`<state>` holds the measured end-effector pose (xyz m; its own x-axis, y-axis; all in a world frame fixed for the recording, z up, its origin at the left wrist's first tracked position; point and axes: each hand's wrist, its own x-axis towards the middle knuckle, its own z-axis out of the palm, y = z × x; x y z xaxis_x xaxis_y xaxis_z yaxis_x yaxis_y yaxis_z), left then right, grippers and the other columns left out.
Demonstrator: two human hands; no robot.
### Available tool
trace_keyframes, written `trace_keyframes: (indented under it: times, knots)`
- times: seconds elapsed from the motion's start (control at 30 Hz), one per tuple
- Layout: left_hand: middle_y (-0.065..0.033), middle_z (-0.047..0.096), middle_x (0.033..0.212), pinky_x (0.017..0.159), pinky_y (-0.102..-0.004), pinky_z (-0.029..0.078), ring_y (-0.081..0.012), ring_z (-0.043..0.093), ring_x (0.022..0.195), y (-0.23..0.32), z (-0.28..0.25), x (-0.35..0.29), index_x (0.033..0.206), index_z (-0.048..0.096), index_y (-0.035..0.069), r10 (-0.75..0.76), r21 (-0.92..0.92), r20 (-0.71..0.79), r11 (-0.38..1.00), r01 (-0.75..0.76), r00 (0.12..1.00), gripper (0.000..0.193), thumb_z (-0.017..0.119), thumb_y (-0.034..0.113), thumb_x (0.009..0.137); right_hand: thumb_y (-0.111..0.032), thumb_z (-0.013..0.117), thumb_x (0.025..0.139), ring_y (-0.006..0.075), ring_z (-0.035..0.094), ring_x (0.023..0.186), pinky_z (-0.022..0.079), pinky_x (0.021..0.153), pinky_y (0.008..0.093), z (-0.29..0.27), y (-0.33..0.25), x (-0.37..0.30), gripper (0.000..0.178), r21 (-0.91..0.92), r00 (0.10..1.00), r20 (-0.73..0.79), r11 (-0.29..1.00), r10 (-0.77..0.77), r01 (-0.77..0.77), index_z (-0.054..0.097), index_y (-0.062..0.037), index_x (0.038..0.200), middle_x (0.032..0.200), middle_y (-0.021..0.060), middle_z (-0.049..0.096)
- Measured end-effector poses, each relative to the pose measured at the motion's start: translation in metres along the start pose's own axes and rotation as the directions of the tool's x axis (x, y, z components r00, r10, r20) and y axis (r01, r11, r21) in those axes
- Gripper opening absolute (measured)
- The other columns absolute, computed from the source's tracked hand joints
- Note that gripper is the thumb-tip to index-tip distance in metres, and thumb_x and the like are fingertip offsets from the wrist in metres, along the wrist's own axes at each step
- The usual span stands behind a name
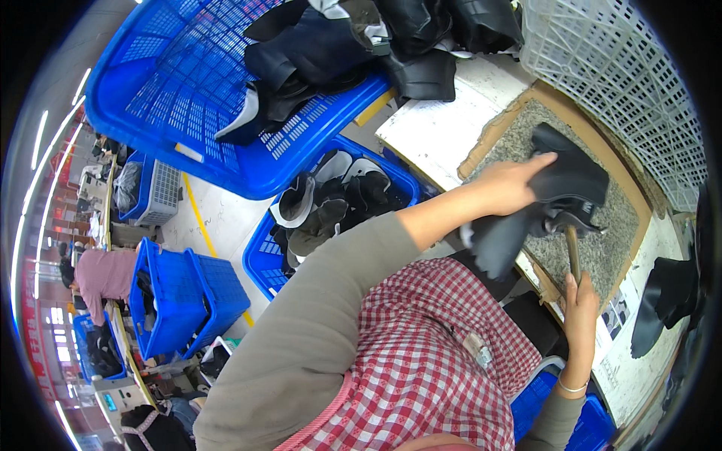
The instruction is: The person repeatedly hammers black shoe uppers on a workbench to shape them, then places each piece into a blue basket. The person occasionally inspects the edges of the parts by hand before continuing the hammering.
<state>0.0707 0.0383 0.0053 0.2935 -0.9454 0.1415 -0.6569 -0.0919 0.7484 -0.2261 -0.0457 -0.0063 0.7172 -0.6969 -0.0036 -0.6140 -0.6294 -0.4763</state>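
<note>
A black leather shoe upper [575, 171] lies across a grey speckled slab [519, 144]. My left hand [508, 186] holds it down, index finger stretched over the leather and the other fingers curled at its edge. Part of the upper hangs past the slab toward my lap. In my right hand [581, 304] is a hammer [574, 252], gripped by its wooden handle. The hammer's dark metal head is at the near edge of the upper; whether it touches the leather I cannot tell.
Brown cardboard [489, 143] edges the slab on a white table [432, 135]. A blue crate [226, 161] of black uppers stands far left, another blue crate [256, 259] below it. A white basket [624, 68] borders the far right. More black pieces [662, 301] lie at right.
</note>
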Motion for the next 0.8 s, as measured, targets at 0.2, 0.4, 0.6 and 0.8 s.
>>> trace_keyframes:
  times: [0.2,0.4,0.6,0.8]
  knots:
    - [-0.0217,0.067,0.131,0.091,-0.0494,0.057,-0.0434,0.071,0.101,-0.043,-0.088,-0.198,0.162,0.027,0.036,-0.530,0.328,-0.283,0.730,0.600,0.800,0.084,0.069,0.031,0.088,-0.039,0.054,0.109,0.0055,0.043,0.053,0.035,0.047,0.0253,-0.003,0.012,-0.066,0.038,0.339,0.982,0.176,0.933,0.062,-0.119,0.055,-0.0033,0.095,0.065,-0.0029,0.047]
    - [-0.0239,0.059,0.134,0.105,-0.0438,0.049,-0.0426,0.059,0.124,-0.070,-0.166,-0.248,0.146,0.051,0.004,-0.127,0.514,-0.553,0.726,0.457,0.823,0.068,0.078,0.014,0.084,-0.032,0.062,0.104,0.0404,0.048,0.063,0.046,0.063,0.0451,-0.007,-0.010,-0.075,0.037,0.213,0.979,0.181,0.968,0.098,-0.136,0.056,0.0039,0.097,0.071,0.0242,0.054]
    - [-0.0256,0.053,0.144,0.111,-0.0476,0.043,-0.0428,0.054,0.131,-0.154,-0.259,-0.100,0.147,0.043,-0.006,0.256,0.556,-0.788,0.686,0.469,0.560,0.075,0.077,0.008,0.082,-0.035,0.064,0.103,0.0410,0.047,0.058,0.044,0.056,0.0436,-0.007,-0.048,-0.077,0.039,0.286,0.979,0.192,0.958,-0.073,0.016,0.054,0.0014,0.091,0.066,0.0236,0.052]
    - [-0.0180,0.070,0.126,0.109,-0.0419,0.047,-0.0324,0.065,0.119,-0.170,-0.286,-0.036,0.128,0.064,-0.006,-0.727,-0.850,-0.522,0.485,-0.205,0.447,0.063,0.092,0.001,0.072,-0.033,0.067,0.102,0.0429,0.046,0.057,0.043,0.054,0.0443,-0.001,-0.045,-0.093,0.040,0.253,0.958,0.279,0.958,0.065,-0.139,0.053,0.0013,0.088,0.065,0.0245,0.051]
